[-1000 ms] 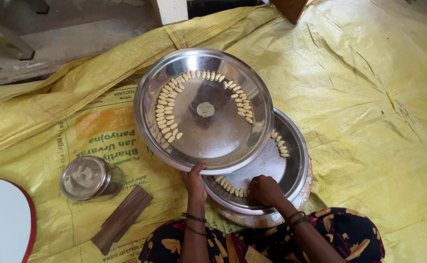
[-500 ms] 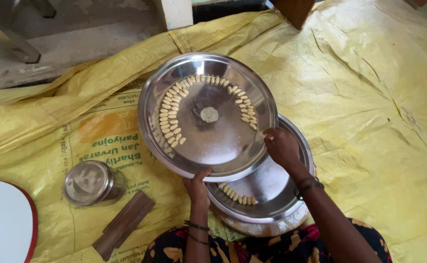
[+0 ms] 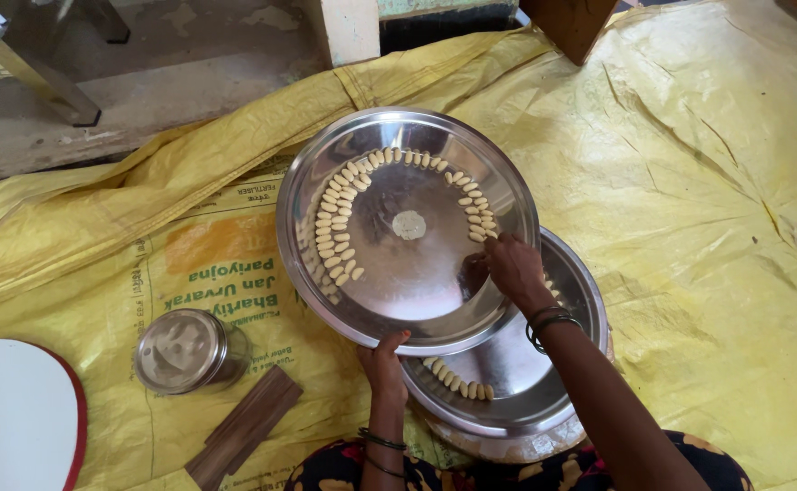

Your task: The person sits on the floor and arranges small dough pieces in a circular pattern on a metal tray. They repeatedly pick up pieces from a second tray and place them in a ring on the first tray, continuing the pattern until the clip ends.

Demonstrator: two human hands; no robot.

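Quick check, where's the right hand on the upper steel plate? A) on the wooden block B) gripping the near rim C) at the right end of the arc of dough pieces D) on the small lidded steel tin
C: the right hand has its fingertips at the right end of the arc of dough pieces inside the upper steel plate; the left hand holds the near rim.

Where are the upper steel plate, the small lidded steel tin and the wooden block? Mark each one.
upper steel plate [image 3: 408,300]: head view, bare lower centre.
small lidded steel tin [image 3: 180,350]: head view, middle of lid.
wooden block [image 3: 244,427]: head view, middle of top face.
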